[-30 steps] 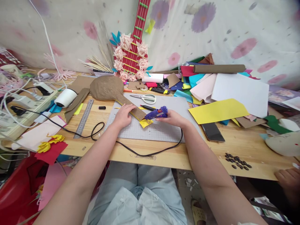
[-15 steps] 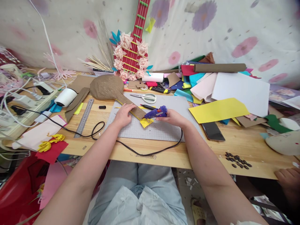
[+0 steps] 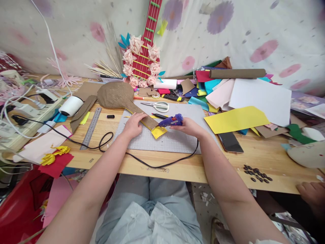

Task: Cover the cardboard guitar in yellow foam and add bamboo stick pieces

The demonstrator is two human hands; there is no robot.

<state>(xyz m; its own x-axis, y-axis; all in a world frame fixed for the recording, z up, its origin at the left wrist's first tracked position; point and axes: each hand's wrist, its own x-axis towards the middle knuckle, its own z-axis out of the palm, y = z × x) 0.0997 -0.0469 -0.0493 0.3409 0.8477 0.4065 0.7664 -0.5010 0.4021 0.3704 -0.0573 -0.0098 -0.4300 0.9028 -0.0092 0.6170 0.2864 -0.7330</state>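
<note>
Left hand [image 3: 133,124] stays pressed flat on the brown cardboard neck [image 3: 142,117] while the right hand [image 3: 189,127], gripping the glue gun [image 3: 170,121], lifts its nozzle slightly off the yellow paper [image 3: 158,132].

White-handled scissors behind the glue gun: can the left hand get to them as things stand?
Probably yes: the white-handled scissors lie uncovered on the grey cutting mat, just beyond the left hand, which presses the brown cardboard strip.

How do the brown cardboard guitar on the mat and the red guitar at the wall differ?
The brown cardboard guitar lies flat, plain, its neck pressed by the left hand. The red guitar stands upright, with paper flowers and yellow strings. The glue gun in the right hand points at the brown one. Both share the guitar outline.
</note>
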